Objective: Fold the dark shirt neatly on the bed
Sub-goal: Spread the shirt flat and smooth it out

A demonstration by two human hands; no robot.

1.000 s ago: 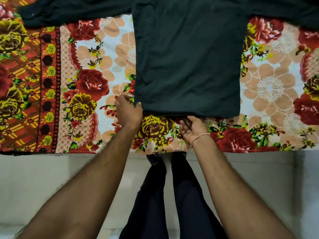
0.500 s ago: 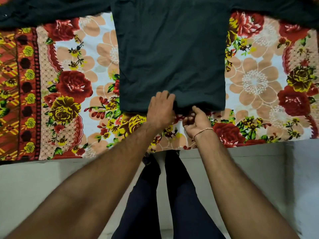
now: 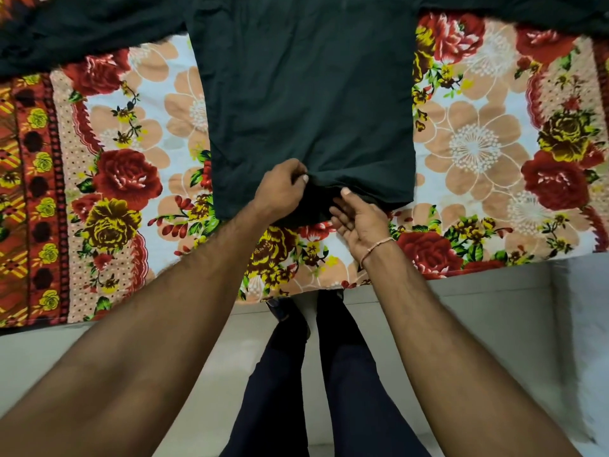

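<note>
- A dark shirt (image 3: 306, 103) lies spread flat on a bed covered by a flowered bedsheet (image 3: 474, 150), its body running from 12 o'clock down to the middle of the view.
- Its two sleeves stretch outward along the top edge, one toward 10 o'clock and the other toward 2 o'clock.
- The left hand (image 3: 281, 189) sits on the shirt's bottom hem near the centre, fingers curled shut and pinching a bunch of the dark cloth.
- The right hand (image 3: 359, 219) lies just beside it at about 4 o'clock from the left hand, palm turned up, fingers loosely spread and the thumb pressed on the hem; whether it truly grips the cloth cannot be told.
- Between the two hands the hem is rumpled and lifted a little off the sheet, while the rest of the shirt lies smooth.
- A thin bracelet (image 3: 375, 247) circles the right wrist.
- At 6 o'clock, the person's legs in dark trousers (image 3: 329, 374) stand against the bed's near edge, on a pale floor (image 3: 494, 324).
</note>
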